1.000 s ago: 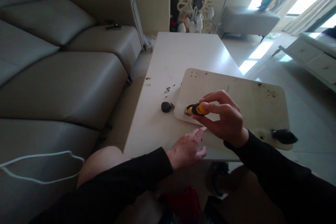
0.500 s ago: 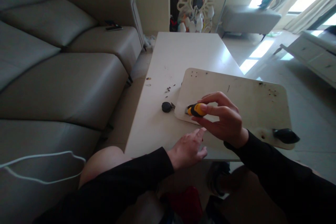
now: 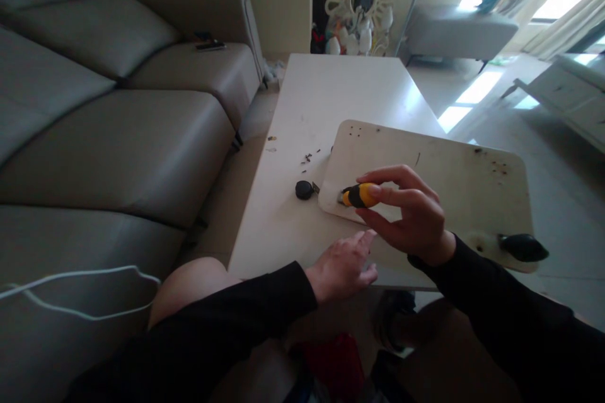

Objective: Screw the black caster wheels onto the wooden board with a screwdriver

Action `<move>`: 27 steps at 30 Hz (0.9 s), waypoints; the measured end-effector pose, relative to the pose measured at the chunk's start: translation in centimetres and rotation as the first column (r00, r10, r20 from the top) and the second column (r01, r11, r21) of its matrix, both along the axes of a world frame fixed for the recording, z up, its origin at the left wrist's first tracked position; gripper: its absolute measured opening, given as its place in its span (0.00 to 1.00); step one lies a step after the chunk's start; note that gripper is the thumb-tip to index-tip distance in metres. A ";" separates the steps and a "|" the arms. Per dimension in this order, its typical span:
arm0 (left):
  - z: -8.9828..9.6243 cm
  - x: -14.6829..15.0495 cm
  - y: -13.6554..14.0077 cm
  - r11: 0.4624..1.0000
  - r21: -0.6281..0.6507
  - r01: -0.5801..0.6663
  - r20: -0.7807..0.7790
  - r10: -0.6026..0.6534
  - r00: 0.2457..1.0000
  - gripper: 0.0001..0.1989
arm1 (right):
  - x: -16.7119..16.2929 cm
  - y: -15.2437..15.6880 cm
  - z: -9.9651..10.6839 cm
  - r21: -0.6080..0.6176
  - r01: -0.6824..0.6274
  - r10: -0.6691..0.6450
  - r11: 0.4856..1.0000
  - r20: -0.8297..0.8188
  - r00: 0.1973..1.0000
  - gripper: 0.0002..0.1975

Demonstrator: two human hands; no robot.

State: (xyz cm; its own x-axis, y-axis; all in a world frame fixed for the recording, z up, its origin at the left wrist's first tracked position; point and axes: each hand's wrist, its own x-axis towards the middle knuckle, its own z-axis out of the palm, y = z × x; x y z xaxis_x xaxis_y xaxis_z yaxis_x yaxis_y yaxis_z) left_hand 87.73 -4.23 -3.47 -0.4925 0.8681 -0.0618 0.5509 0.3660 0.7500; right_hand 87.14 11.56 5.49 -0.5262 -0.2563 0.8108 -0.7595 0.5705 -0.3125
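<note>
in the head view, the right hand [image 3: 409, 214] gripped a stubby yellow-and-black tool [image 3: 362, 195] between thumb and fingers, its metal end at the near left corner of a pale board [image 3: 439, 170]. the left hand [image 3: 343, 266] lay half open by the board's near edge, nothing visible in it; whether its fingertips touched the board could not be told.

the tool's end looked liable to skid if pressed at a slant, and could have scored the surface or caught the nearby left fingers. the board jutted past the right edge of the white table [image 3: 340, 91], so a hard push on that end might have tipped it. the dark screws [image 3: 308, 157], loose and tiny, could have scattered at a knock.

the board was flat, round-cornered, matt and marked with holes; the table had a smooth sheen. a squat, round black piece [image 3: 304, 189] sat just beside the board, and a dark, tapered piece [image 3: 524, 247] at its right end.
</note>
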 end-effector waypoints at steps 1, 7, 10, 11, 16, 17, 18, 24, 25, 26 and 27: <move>0.0 0.0 0.0 1.000 0.011 0.002 0.000 -0.002 1.000 0.25 | 0.0 0.0 0.0 -0.007 -0.018 0.019 1.000 0.023 1.000 0.26; 0.2 0.0 -0.1 1.000 0.025 0.006 0.021 -0.007 1.000 0.29 | -0.2 0.0 -0.2 -0.095 0.029 -0.028 0.995 0.014 0.999 0.26; 0.3 0.0 -0.1 1.000 0.018 0.008 0.011 -0.009 1.000 0.29 | -0.2 0.0 -0.1 -0.093 0.052 -0.054 0.994 -0.011 0.999 0.26; 0.4 -0.1 -0.1 1.000 0.016 0.010 0.011 -0.010 1.000 0.29 | -0.2 0.0 0.0 -0.086 0.035 -0.035 0.996 0.003 0.999 0.26; 0.4 -0.1 0.0 1.000 -0.006 0.016 0.013 -0.016 1.000 0.27 | 0.1 -0.1 0.1 -0.101 -0.058 0.070 0.993 0.117 0.991 0.26; 0.4 -0.1 0.0 1.000 -0.006 0.016 0.013 -0.016 1.000 0.27 | 0.1 -0.1 0.1 -0.097 -0.043 0.052 0.994 0.099 0.994 0.25; 0.3 -0.1 0.0 1.000 -0.005 0.017 0.014 -0.017 1.000 0.27 | 0.0 -0.1 0.1 -0.088 -0.016 0.022 0.996 0.065 0.998 0.24; 0.4 0.0 -0.1 1.000 0.001 0.024 0.007 -0.024 1.000 0.25 | -0.2 0.0 0.0 -0.059 0.012 -0.010 0.998 0.019 1.000 0.26; 0.4 0.0 -0.1 1.000 0.003 0.028 0.005 -0.028 1.000 0.24 | -0.1 0.0 0.0 -0.063 -0.019 0.023 0.998 0.052 0.998 0.26; 0.4 0.0 -0.1 0.999 0.002 0.032 0.002 -0.032 0.999 0.23 | -0.1 -0.1 0.1 -0.070 -0.043 0.049 0.997 0.083 0.995 0.27; 0.4 0.0 -0.1 0.999 0.001 0.034 -0.001 -0.034 0.999 0.22 | 0.0 -0.1 0.1 -0.076 -0.053 0.061 0.996 0.102 0.993 0.27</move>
